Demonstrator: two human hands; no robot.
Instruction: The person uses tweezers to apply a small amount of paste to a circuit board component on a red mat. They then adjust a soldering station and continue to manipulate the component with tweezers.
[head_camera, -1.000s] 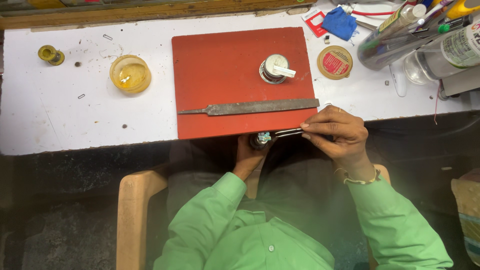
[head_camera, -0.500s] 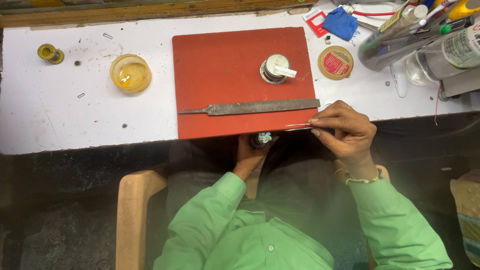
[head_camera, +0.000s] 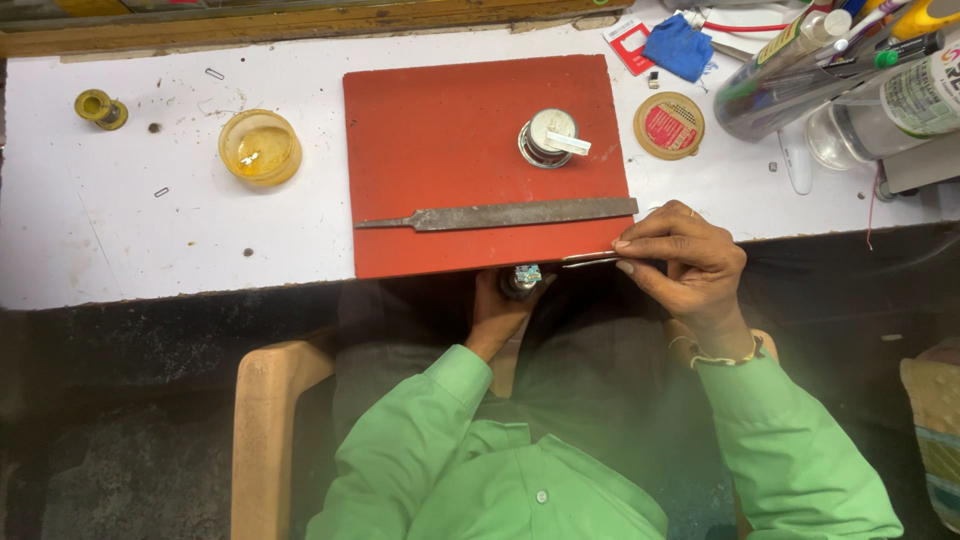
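My left hand (head_camera: 497, 308) is below the table's front edge, closed around a small shiny metal piece (head_camera: 524, 277) held just under the red mat (head_camera: 450, 120). My right hand (head_camera: 680, 255) pinches a thin metal tool (head_camera: 590, 260) whose tip points left toward that piece, at the mat's near edge. A long flat metal file (head_camera: 500, 214) lies across the mat. A small round tin (head_camera: 548, 137) with a white strip on top stands on the mat behind it.
On the white table (head_camera: 120, 240) sit a yellow dish (head_camera: 260, 148), a small brass spool (head_camera: 100, 108), a round red-lidded tin (head_camera: 669, 125), a blue cloth (head_camera: 678, 46) and bottles (head_camera: 850, 70) at the right. A wooden chair arm (head_camera: 265, 430) is at my lower left.
My right hand has drawn the thin tool to the right, away from the metal piece. The left hand has stayed in place.
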